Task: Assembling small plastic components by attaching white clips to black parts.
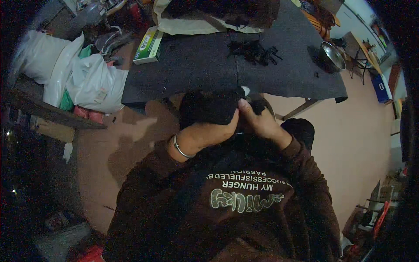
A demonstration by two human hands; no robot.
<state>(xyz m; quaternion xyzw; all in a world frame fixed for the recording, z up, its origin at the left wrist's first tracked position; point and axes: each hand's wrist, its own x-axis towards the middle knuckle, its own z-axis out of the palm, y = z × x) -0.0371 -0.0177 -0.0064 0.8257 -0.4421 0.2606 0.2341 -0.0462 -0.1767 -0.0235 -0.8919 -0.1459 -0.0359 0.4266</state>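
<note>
My left hand (216, 132), with a metal bangle at its wrist, is closed in front of my lap, just short of the table edge. My right hand (264, 123) meets it, thumb pressed inward and fingers curled. Between them is a small black piece (259, 106), too dark to name. A small white bit (245, 91) shows just beyond the right thumb; whether it belongs to the piece I cannot tell. Most of the left fingers are hidden. On the table ahead lies a loose heap of small black pieces (253, 52).
A dark cloth covers the table (187, 74). On it stand a green-and-white box (148, 46) at the left and a shiny metal bowl (333, 56) at the right edge. A pale sack (187, 27) lies at the back. Stuffed white bags (96, 81) crowd the left.
</note>
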